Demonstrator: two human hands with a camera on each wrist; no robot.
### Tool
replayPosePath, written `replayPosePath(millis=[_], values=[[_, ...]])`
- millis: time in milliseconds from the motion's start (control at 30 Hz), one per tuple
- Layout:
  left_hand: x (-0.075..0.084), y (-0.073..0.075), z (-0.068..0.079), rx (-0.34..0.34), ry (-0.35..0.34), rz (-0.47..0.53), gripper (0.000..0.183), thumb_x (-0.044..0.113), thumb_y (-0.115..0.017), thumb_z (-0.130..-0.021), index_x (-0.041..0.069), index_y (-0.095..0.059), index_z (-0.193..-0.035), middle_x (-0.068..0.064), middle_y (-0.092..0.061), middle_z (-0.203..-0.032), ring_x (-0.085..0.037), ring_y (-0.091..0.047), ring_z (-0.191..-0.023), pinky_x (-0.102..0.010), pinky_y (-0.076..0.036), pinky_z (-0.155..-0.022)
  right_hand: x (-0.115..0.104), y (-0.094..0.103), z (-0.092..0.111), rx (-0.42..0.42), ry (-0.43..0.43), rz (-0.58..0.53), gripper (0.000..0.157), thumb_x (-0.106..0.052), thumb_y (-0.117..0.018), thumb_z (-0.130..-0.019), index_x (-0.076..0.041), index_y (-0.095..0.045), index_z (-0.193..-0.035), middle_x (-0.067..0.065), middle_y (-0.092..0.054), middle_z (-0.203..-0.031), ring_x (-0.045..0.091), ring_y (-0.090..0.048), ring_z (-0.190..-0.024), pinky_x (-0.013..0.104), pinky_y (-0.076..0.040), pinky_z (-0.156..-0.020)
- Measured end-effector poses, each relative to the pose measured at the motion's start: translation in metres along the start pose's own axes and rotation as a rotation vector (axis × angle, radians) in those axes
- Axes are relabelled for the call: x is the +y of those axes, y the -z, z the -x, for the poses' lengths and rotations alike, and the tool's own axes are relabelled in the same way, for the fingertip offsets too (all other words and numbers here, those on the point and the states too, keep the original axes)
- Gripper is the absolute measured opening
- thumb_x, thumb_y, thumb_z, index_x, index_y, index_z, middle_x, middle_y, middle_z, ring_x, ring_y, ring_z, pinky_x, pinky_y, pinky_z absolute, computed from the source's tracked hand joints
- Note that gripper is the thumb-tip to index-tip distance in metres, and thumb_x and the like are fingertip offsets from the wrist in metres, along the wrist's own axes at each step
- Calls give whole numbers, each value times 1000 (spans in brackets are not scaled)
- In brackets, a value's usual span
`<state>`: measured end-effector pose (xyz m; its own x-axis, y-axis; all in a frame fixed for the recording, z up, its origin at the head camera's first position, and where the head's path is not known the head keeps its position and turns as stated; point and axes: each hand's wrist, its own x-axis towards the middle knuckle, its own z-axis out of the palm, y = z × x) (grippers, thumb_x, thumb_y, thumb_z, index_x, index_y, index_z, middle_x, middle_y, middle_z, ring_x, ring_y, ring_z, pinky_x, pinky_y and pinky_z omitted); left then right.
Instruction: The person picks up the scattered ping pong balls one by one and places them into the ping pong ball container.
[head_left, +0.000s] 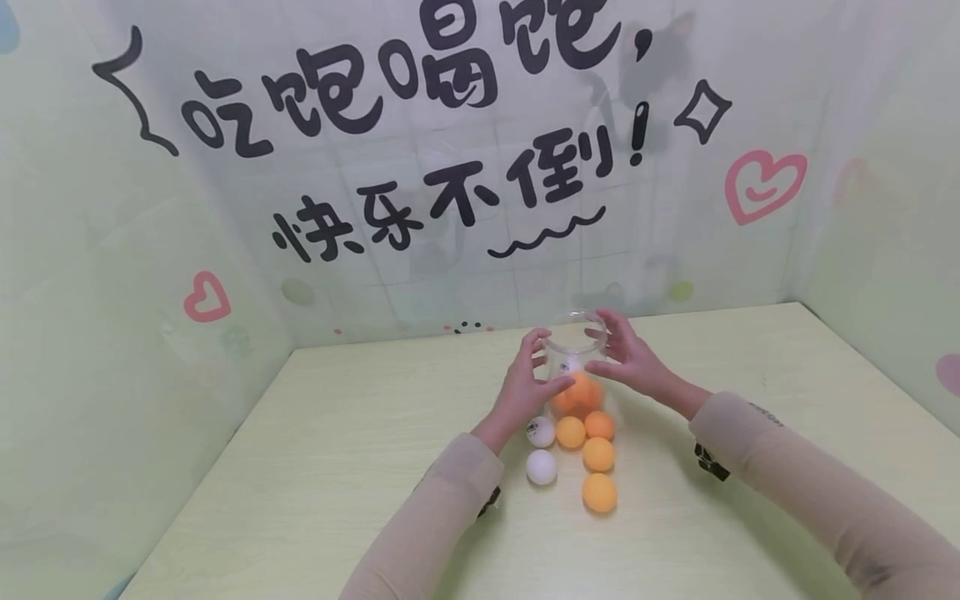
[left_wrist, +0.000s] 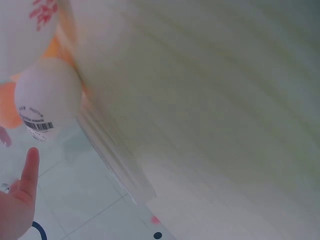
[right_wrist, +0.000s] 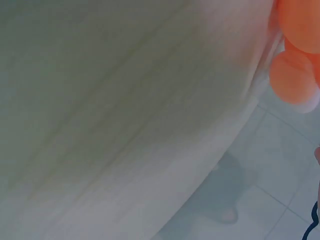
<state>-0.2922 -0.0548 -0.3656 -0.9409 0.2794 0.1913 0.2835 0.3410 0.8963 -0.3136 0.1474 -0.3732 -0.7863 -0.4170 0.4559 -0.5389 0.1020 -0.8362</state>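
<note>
had loose orange balls [head_left: 598, 454] and white balls [head_left: 541, 467] on the table [head_left: 300, 467], just before the clear container [head_left: 576, 348], probably for easy reach. gripped it from either side with left hand [head_left: 522, 385] and right hand [head_left: 633, 362], half curled to its width, seemingly to steady it around the inner balls [head_left: 577, 396].

In the upper left corner, a red-printed white ping-pong ball [left_wrist: 22, 37] overlaps a barcoded white ping-pong ball [left_wrist: 49, 95], orange ping-pong balls [left_wrist: 8, 106] partly hidden behind; below, the left hand [left_wrist: 20, 200] extends one finger; wood-grain tabletop [left_wrist: 215, 125] fills the right
</note>
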Motion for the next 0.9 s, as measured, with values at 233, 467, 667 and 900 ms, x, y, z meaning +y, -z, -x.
replayPosePath(millis=[233, 467, 667, 900], values=[[10, 2, 5, -11, -7, 18, 69, 19, -71, -80, 22, -29, -135, -17, -33, -142, -36, -43, -123, -41, -50, -86, 8, -7, 0, -15, 30, -28, 78, 7, -63, -81, -3, -8, -136, 27, -16, -146, 47, -25, -129, 62, -29, -98], [0, 6, -1, -31, -19, 3, 68, 18, -70, -81, 24, -29, -135, -18, -35, -141, -36, -45, -121, -40, -50, -87, 10, -9, -2, 6, 36, 14, 77, 12, -62, -78, -4, -12, -134, 27, -23, -143, 47, -33, -125, 62, -35, -93], [3, 22, 1, -64, -55, -34, 68, 13, -66, -84, 27, -30, -140, -13, -33, -145, -34, -52, -115, -39, -49, -88, -8, -12, 0, 16, 23, 18, 74, 16, -60, -77, 2, -12, -131, 33, -23, -140, 52, -32, -123, 65, -34, -91], [16, 40, 16, -33, -13, -111, 64, 17, -68, -83, 23, -34, -137, -10, -47, -132, -26, -58, -103, -33, -53, -79, -24, -14, 3, 18, -10, 52, 73, 14, -61, -77, 5, -12, -131, 34, -24, -139, 52, -32, -123, 63, -34, -92]])
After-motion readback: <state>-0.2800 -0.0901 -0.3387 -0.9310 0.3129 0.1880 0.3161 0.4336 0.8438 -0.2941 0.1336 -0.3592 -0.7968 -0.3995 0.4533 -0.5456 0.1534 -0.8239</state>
